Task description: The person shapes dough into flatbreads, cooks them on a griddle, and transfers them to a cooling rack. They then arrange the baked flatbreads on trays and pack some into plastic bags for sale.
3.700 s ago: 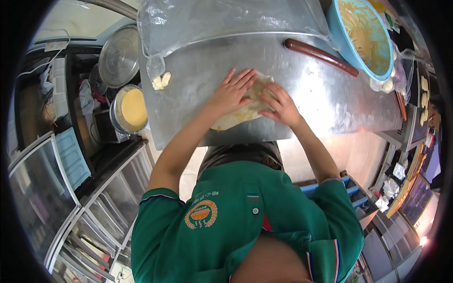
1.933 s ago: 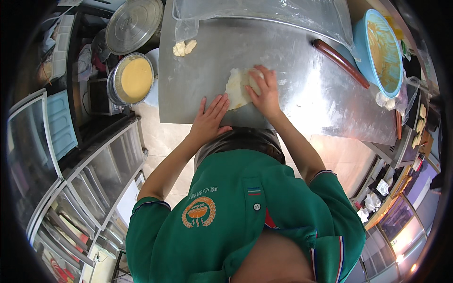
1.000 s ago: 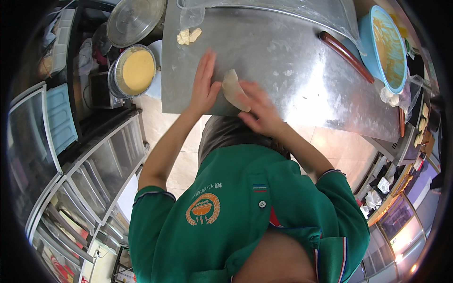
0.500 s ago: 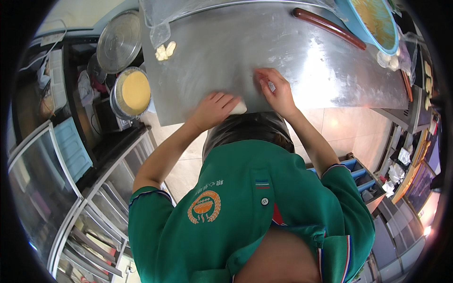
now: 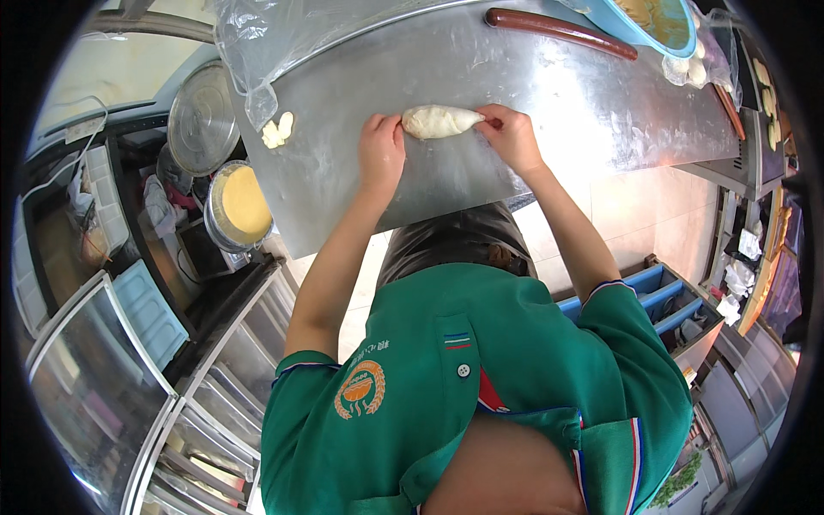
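One roll of dough (image 5: pixel 438 122) lies crosswise between our hands at the bench (image 5: pixel 318 172), fat toward the left and drawn to a point at the right. Our left hand (image 5: pixel 381 154) has its fingers bunched at the blunt end; whether they pinch it or only touch it, we cannot tell. Our right hand (image 5: pixel 512 142) pinches the tapered tip between thumb and fingers. We cannot tell if the roll rests on the metal or is held just above it.

We judge the step in hand to be shaping: the dough looks wound up, with the ends now being evened or drawn out. The next move, we think, calls for a light, level hold at both ends, so the thin tip does not twist or tear. The rod (image 5: pixel 562 33) lies farther off, near the blue bowl (image 5: pixel 659 30); pale lumps (image 5: pixel 277 130) sit to the left.
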A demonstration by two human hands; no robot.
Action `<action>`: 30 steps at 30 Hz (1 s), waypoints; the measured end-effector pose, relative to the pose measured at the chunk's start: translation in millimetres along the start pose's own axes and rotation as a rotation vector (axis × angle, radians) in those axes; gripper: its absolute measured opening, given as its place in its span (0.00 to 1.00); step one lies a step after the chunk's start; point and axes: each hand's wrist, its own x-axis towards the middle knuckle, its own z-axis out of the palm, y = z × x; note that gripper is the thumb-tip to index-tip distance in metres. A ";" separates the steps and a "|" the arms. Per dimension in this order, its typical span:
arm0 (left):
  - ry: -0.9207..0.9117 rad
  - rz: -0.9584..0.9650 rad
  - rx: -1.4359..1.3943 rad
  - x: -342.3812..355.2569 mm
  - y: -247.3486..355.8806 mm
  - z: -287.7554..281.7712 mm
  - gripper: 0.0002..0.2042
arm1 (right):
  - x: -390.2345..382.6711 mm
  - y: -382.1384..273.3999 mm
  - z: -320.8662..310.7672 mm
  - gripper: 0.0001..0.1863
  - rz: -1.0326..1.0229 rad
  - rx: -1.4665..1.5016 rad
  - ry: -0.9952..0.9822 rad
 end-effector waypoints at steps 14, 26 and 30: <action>-0.368 -0.492 -0.496 25.1 25.9 19.8 0.06 | 16.1 2.0 11.1 0.10 0.118 0.328 -0.255; -0.263 -0.673 -1.080 8.9 60.4 25.0 0.03 | 25.2 -68.7 -20.5 0.03 -0.432 -0.957 -0.188; -0.310 -0.558 -0.762 16.7 58.2 50.6 0.04 | 34.0 -61.2 8.5 0.03 -0.364 -1.055 -0.340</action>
